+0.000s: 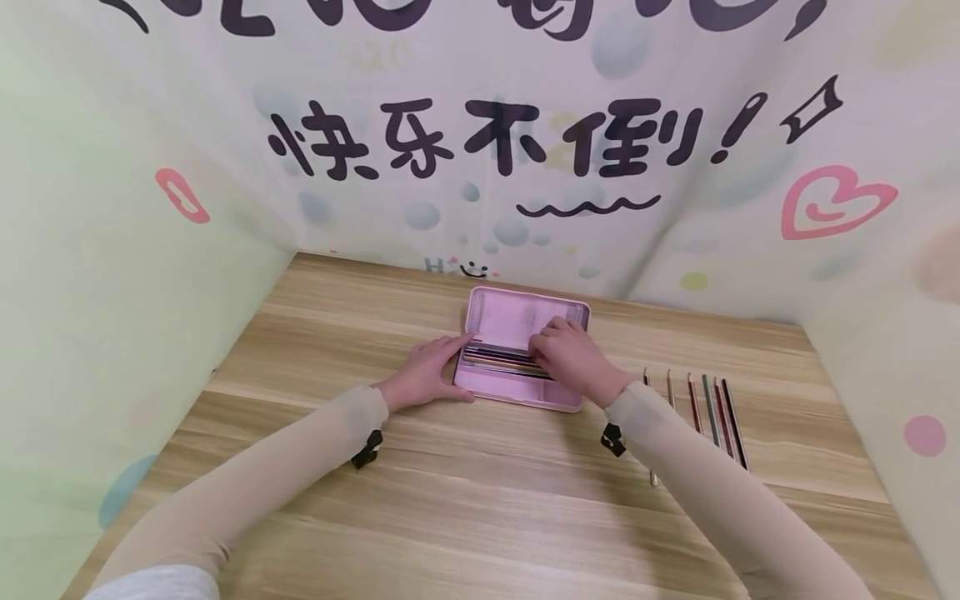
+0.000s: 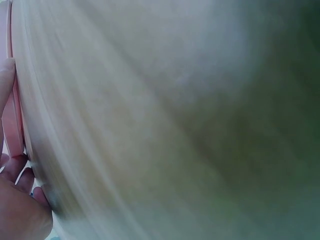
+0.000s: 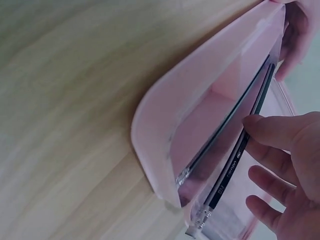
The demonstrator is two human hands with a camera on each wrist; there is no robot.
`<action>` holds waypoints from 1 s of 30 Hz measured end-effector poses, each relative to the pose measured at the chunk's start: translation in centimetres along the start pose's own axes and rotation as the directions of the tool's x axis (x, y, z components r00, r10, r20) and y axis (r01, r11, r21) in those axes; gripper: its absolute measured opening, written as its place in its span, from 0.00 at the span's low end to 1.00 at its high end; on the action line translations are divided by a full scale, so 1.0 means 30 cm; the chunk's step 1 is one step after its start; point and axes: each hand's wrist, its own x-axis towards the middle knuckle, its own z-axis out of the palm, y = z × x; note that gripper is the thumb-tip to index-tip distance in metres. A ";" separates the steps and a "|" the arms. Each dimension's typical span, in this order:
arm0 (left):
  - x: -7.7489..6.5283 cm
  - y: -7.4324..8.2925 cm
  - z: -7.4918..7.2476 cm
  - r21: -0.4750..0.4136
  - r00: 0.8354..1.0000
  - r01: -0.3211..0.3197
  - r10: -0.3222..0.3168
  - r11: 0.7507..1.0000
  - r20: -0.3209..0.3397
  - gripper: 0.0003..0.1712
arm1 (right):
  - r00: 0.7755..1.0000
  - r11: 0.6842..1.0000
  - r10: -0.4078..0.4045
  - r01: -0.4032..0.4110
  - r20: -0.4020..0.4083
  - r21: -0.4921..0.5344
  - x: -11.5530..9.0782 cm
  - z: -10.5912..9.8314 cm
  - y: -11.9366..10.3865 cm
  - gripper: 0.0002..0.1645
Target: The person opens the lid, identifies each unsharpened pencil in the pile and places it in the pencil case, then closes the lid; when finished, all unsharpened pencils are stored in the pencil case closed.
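A pink pencil case (image 1: 501, 385) lies on the table with its lid (image 1: 504, 318) raised at the back. At its left end my left hand (image 1: 422, 375) grips it, thumb at the front corner and fingers toward the hinge side. Over the right part of the case is my right hand (image 1: 573, 358). In the right wrist view, its thumb and index finger pinch a black pencil (image 3: 231, 169) with a silvery end and light lettering. Another dark pencil (image 3: 225, 125) lies inside the case beside it. Several pencils (image 1: 491, 360) fill the case's back compartment in the head view.
Several loose pencils (image 1: 693, 402) lie side by side on the wooden table (image 1: 450, 500), right of the case, partly hidden by my right forearm. A printed cloth (image 1: 420, 225) hangs behind the table, and similar cloths stand at both sides.
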 end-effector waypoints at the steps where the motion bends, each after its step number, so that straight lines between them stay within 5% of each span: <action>1: 0.000 0.000 0.000 0.002 1.000 -0.002 0.002 1.000 -0.002 0.65 | 1.000 1.000 0.002 -0.002 -0.002 -0.009 0.004 0.003 -0.002 0.02; 30: -0.003 0.005 -0.007 -0.012 1.000 -0.007 0.007 1.000 -0.002 0.64 | 0.996 0.989 0.083 -0.078 0.028 -0.125 0.035 0.046 -0.045 0.05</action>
